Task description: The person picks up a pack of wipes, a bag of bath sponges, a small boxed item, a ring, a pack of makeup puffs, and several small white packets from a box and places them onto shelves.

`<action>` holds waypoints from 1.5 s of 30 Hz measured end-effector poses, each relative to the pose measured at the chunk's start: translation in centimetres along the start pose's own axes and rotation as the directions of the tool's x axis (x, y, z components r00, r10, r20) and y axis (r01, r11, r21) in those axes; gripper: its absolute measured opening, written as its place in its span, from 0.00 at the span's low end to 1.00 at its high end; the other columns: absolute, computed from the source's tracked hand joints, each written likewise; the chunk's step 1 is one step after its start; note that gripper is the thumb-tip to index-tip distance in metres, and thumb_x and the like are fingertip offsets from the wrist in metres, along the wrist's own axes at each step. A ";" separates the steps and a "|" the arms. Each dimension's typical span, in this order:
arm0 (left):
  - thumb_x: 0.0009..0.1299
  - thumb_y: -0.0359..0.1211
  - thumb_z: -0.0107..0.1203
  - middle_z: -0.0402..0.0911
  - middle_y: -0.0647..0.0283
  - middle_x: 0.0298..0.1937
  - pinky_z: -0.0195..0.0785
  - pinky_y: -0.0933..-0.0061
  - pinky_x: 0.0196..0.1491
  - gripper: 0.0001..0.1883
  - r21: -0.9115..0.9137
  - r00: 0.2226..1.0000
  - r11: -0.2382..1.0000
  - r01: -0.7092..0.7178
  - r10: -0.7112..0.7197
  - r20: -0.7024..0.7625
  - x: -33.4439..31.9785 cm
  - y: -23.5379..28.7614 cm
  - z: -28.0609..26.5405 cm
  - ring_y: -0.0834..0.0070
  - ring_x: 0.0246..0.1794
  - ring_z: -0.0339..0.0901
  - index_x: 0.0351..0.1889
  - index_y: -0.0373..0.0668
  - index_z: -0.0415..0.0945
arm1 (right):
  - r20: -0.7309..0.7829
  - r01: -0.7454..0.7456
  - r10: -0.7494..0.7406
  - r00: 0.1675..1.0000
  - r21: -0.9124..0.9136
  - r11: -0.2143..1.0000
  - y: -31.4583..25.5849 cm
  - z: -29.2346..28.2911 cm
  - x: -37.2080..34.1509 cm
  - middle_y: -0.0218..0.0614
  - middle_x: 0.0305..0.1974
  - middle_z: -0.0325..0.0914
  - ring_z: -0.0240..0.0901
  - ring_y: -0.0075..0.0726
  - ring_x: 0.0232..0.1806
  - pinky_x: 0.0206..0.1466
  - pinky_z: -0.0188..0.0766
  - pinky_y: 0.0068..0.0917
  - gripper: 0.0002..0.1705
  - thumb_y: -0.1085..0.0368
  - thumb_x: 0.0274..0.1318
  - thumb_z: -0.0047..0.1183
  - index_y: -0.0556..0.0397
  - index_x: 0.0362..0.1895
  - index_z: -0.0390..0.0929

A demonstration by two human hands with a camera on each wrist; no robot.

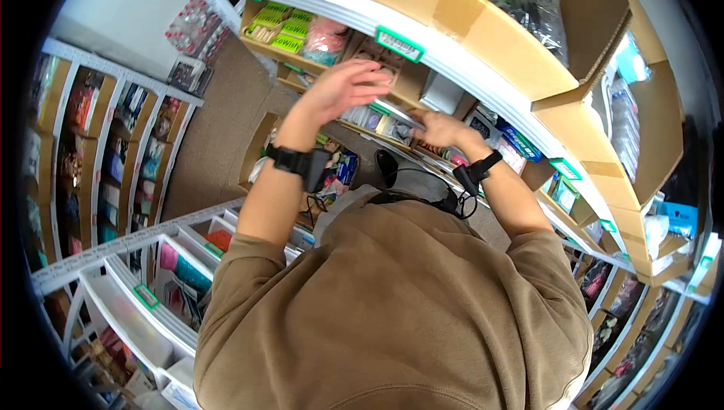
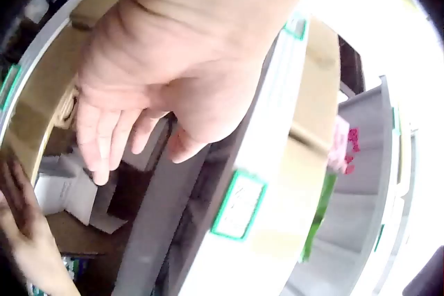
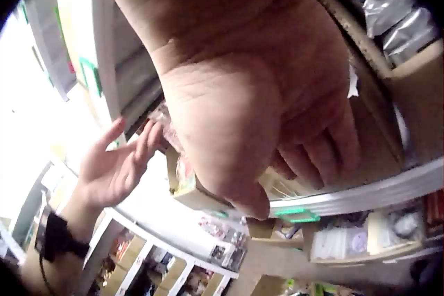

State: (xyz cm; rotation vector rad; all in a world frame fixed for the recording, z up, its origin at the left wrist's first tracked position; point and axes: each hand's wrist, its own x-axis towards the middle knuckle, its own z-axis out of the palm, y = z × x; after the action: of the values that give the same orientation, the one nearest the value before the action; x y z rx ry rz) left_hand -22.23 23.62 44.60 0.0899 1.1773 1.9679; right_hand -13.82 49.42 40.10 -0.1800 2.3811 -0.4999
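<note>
My left hand [image 1: 347, 92] is held over the front of a shelf bay with its fingers spread, nothing in them. In the left wrist view the same hand [image 2: 163, 81] hangs palm visible above a cardboard bin [image 2: 35, 112] that holds a small white box [image 2: 66, 192]. My right hand [image 1: 445, 130] is at the bin fronts to the right of it. In the right wrist view its loosely bent fingers [image 3: 322, 157] and thumb hang over cardboard and the shelf edge. The left wrist view shows it low at the left [image 2: 41, 254].
Above the hands runs a white shelf beam [image 1: 483, 71] with green-framed labels and large cardboard boxes [image 1: 445, 7]. Green packets [image 1: 290, 31] fill a bin to the left. A carton [image 1: 260, 155] sits on the floor. White drawers [image 1: 124, 312] stand behind, to the left.
</note>
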 end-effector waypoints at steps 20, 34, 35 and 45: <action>0.70 0.33 0.52 0.82 0.60 0.47 0.71 0.75 0.38 0.08 -0.254 0.367 0.669 -0.698 0.030 -0.930 -25.0 -14.9 -15.6 0.75 0.39 0.79 0.45 0.46 0.70 | 0.305 0.320 -0.383 0.872 0.239 0.917 -12.8 8.2 13.7 0.46 0.50 0.80 0.77 0.43 0.54 0.59 0.70 0.34 0.26 0.55 0.63 0.55 0.60 0.59 0.72; 0.69 0.31 0.54 0.82 0.64 0.42 0.69 0.72 0.37 0.07 -0.469 0.292 0.396 -0.790 -0.429 -0.855 -15.5 -44.4 -23.9 0.75 0.37 0.78 0.43 0.50 0.71 | 0.560 0.138 -0.204 0.803 0.158 0.978 -8.6 45.7 34.6 0.51 0.42 0.82 0.79 0.52 0.45 0.49 0.74 0.39 0.22 0.56 0.55 0.59 0.62 0.47 0.77; 0.69 0.31 0.54 0.82 0.64 0.41 0.69 0.71 0.37 0.06 -0.483 0.301 0.368 -0.795 -0.453 -0.839 -14.2 -46.4 -24.1 0.74 0.37 0.78 0.42 0.50 0.71 | 0.565 0.189 -0.229 0.793 0.129 0.973 -8.6 48.0 36.1 0.54 0.43 0.81 0.78 0.57 0.46 0.50 0.73 0.42 0.22 0.57 0.53 0.59 0.61 0.46 0.77; 0.70 0.31 0.53 0.81 0.66 0.40 0.66 0.72 0.39 0.04 -0.321 0.177 0.146 -0.936 -0.592 -0.786 -12.0 -54.2 -25.7 0.76 0.38 0.75 0.41 0.49 0.72 | 0.524 0.648 -0.511 0.681 -0.106 0.754 -13.6 61.2 43.3 0.54 0.58 0.68 0.70 0.61 0.57 0.56 0.72 0.46 0.31 0.67 0.48 0.56 0.59 0.58 0.63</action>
State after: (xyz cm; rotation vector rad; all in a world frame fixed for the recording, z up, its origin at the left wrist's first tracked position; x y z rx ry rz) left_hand 7.41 9.64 -7.10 -2.3327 -0.1308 2.7503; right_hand -6.32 7.06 -22.80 -1.1112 1.8552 -0.3363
